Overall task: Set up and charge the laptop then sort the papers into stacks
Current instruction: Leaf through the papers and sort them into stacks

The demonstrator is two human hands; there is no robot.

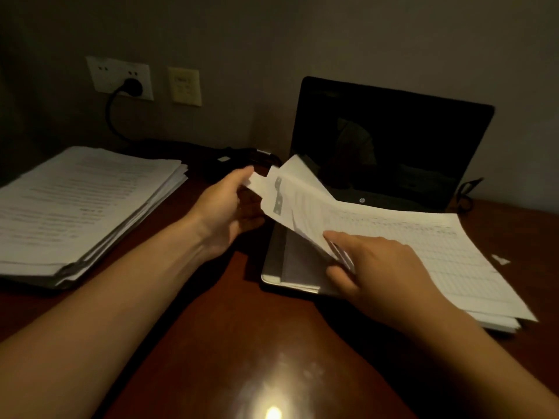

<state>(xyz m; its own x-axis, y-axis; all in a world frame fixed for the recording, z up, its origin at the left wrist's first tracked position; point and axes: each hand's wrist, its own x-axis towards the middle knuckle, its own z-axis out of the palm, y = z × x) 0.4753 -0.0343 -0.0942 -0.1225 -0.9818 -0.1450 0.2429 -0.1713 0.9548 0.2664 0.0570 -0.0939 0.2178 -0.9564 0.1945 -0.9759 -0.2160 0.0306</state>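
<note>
The bundle of white printed paper sheets lies partly lifted between both hands. Its far left corner is raised off the keyboard, and the rest fans out to the right of the right grip, over the open dark-screened grey laptop and onto the dark brown wooden tabletop. The left grip pinches that raised corner between thumb and fingertips. The right grip pinches the near left edge, index finger on top and thumb underneath. The sheets look light, thin and floppy, and they already curl where they are lifted. They would likely sag, slide apart or crease if held by one corner alone, so holding two edges, or putting a flat hand under the middle, seems safer. Tugging a corner could tear it. Beyond both grips the laptop screen stands upright against the wall. Well to the left of the left grip rests a thick stack of white printed papers, its edges uneven. Beyond that stack, a black plug sits in a white wall socket, and its black cable drops toward the tabletop behind the left grip. Its far end cannot be made out in the dark. A small white paper scrap lies to the right of the right grip.
</note>
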